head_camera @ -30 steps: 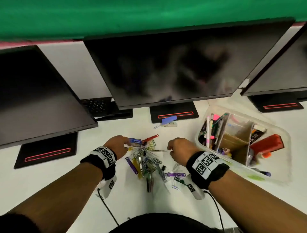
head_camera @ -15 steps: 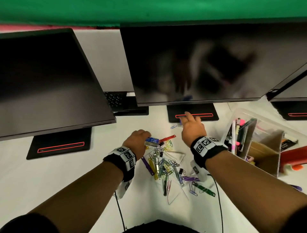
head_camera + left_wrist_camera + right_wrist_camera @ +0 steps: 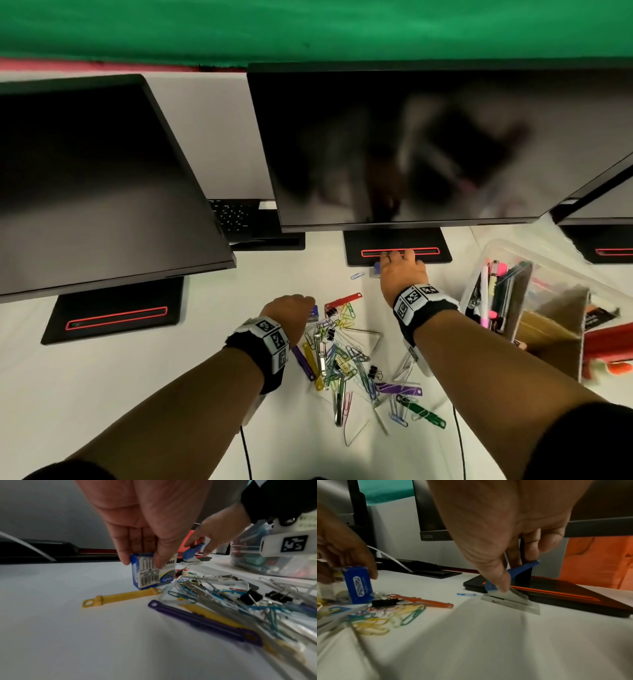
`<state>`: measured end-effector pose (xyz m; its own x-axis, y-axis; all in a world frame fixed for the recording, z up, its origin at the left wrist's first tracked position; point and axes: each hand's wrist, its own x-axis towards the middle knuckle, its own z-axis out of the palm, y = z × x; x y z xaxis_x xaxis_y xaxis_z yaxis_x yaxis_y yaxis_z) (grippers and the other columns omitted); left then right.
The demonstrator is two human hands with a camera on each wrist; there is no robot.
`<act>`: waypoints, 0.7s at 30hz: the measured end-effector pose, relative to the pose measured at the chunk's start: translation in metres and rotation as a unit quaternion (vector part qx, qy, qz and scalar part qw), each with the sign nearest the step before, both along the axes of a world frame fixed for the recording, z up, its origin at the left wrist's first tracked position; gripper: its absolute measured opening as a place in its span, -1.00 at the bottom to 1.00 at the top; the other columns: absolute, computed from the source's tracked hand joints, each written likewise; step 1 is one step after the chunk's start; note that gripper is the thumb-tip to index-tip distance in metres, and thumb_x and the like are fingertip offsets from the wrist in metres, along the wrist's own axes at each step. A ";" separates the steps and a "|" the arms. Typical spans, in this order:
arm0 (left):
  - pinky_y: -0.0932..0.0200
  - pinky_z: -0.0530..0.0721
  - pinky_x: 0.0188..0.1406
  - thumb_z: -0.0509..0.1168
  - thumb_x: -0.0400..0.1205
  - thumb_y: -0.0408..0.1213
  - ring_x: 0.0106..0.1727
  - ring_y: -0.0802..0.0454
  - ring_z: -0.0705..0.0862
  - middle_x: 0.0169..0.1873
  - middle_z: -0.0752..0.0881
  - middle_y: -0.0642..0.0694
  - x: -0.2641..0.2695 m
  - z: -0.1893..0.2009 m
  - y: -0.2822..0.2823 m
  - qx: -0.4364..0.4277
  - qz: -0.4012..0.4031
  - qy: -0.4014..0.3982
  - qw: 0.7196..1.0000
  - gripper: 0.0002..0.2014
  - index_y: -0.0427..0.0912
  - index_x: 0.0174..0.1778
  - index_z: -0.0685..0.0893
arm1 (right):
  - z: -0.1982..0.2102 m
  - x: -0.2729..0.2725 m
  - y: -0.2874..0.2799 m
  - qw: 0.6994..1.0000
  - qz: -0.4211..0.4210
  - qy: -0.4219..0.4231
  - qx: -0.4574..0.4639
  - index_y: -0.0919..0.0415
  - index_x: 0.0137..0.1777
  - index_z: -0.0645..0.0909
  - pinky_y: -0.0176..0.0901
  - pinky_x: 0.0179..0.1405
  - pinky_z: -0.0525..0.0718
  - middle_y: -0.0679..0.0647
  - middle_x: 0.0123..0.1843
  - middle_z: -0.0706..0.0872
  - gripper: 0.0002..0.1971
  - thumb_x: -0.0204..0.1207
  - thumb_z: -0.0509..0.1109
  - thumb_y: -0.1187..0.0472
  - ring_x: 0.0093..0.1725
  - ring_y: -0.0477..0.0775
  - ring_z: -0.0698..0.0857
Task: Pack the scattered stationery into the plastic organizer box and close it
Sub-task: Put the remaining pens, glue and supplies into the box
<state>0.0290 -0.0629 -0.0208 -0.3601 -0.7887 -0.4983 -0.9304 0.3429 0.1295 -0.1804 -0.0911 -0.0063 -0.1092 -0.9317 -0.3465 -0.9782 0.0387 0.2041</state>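
My left hand pinches a small blue paper clip box between thumb and fingers, standing it on the white table at the far edge of a pile of coloured paper clips, binder clips and plastic file fasteners. My right hand reaches out to the middle monitor's base, where thumb and fingers close around a small blue and metal hole punch. The clear plastic organizer box stands open at the right, with pens, markers and cardboard dividers inside.
Three dark monitors overhang the back of the table on black bases with red stripes. A keyboard sits behind them. A single blue paper clip lies left of the punch. A red fastener lies beside the pile. Cables trail near the front edge.
My right hand left the clip pile, reached forward to the monitor base and took hold of the hole punch. The left hand stayed on the clip box.
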 end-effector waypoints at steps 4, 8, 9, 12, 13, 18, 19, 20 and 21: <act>0.01 0.57 0.31 0.19 0.65 -0.31 0.35 -0.15 0.57 0.39 0.54 -0.14 0.001 0.004 -0.001 0.007 0.052 0.037 0.998 -0.48 -0.03 0.54 0.26 | 0.002 -0.001 -0.003 0.997 -0.031 -0.039 0.056 0.25 0.43 0.46 0.07 0.29 0.57 0.22 0.39 0.47 -0.58 0.56 0.30 0.27 0.36 0.25 0.50; 0.03 0.55 0.36 0.16 0.66 -0.34 0.38 -0.13 0.55 0.43 0.52 -0.12 -0.006 0.018 -0.002 -0.004 0.030 0.062 0.998 -0.46 0.03 0.57 0.22 | 0.009 -0.007 0.013 0.994 -0.050 -0.099 0.017 0.31 0.41 0.48 0.01 0.33 0.55 0.27 0.40 0.51 -0.63 0.63 0.15 0.32 0.36 0.25 0.56; 0.04 0.54 0.36 0.15 0.67 -0.33 0.38 -0.13 0.55 0.43 0.52 -0.11 -0.008 0.022 -0.002 -0.010 0.024 0.072 0.997 -0.47 0.03 0.56 0.24 | 0.014 -0.008 0.017 0.990 -0.057 -0.127 0.001 0.31 0.40 0.49 -0.02 0.34 0.54 0.28 0.38 0.53 -0.64 0.63 0.14 0.32 0.36 0.24 0.56; 0.07 0.54 0.34 0.14 0.67 -0.30 0.36 -0.12 0.57 0.39 0.57 -0.10 -0.021 0.040 0.000 -0.037 0.024 0.118 0.992 -0.52 0.05 0.53 0.31 | 0.042 -0.012 0.033 0.966 -0.107 -0.225 -0.068 0.33 0.26 0.59 -0.05 0.24 0.55 0.29 0.25 0.65 -0.70 0.66 0.16 0.21 0.26 0.26 0.61; 0.09 0.54 0.33 0.14 0.66 -0.28 0.34 -0.11 0.58 0.36 0.59 -0.09 -0.029 0.046 0.001 -0.042 0.023 0.141 0.989 -0.54 0.05 0.51 0.34 | 0.054 -0.017 0.041 0.955 -0.130 -0.250 -0.095 0.36 0.19 0.62 -0.04 0.18 0.55 0.32 0.19 0.68 -0.68 0.66 0.17 0.15 0.22 0.30 0.63; 0.18 0.53 0.31 0.22 0.63 -0.24 0.31 -0.04 0.60 0.34 0.63 -0.02 -0.074 0.071 0.016 -0.039 -0.026 0.226 0.973 -0.56 0.12 0.44 0.42 | 0.099 -0.056 0.089 0.896 -0.212 -0.340 -0.194 0.31 0.02 0.68 -0.18 -0.09 0.52 0.24 -0.07 0.77 -0.79 0.51 0.37 0.19 0.00 0.26 0.72; 0.19 0.53 0.32 0.21 0.63 -0.24 0.33 -0.02 0.59 0.35 0.62 -0.01 -0.083 0.074 0.020 -0.034 -0.040 0.234 0.971 -0.55 0.14 0.45 0.41 | 0.106 -0.067 0.097 0.884 -0.231 -0.350 -0.206 0.28 0.03 0.69 -0.23 -0.10 0.51 0.19 -0.10 0.77 -0.80 0.50 0.38 0.19 -0.02 0.23 0.72; 0.19 0.52 0.33 0.21 0.63 -0.24 0.34 0.00 0.58 0.37 0.60 0.00 -0.093 0.077 0.025 -0.027 -0.057 0.239 0.969 -0.52 0.17 0.48 0.37 | 0.114 -0.081 0.107 0.874 -0.248 -0.355 -0.220 0.26 0.02 0.69 -0.24 -0.10 0.51 0.15 -0.12 0.76 -0.82 0.49 0.39 0.18 -0.06 0.21 0.72; 0.19 0.53 0.33 0.20 0.64 -0.23 0.35 0.01 0.58 0.38 0.59 0.01 -0.101 0.079 0.029 -0.021 -0.076 0.240 0.968 -0.48 0.22 0.51 0.30 | 0.120 -0.094 0.115 0.865 -0.262 -0.360 -0.232 0.24 0.00 0.70 -0.23 -0.10 0.52 0.13 -0.14 0.76 -0.83 0.49 0.40 0.18 -0.09 0.19 0.71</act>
<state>-0.0715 -0.0335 0.0577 -0.6562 -0.7235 -0.2142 -0.7046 0.4859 0.5172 -0.2739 0.0241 0.1141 -0.4702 -0.8767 -0.1019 -0.6693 0.4295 -0.6063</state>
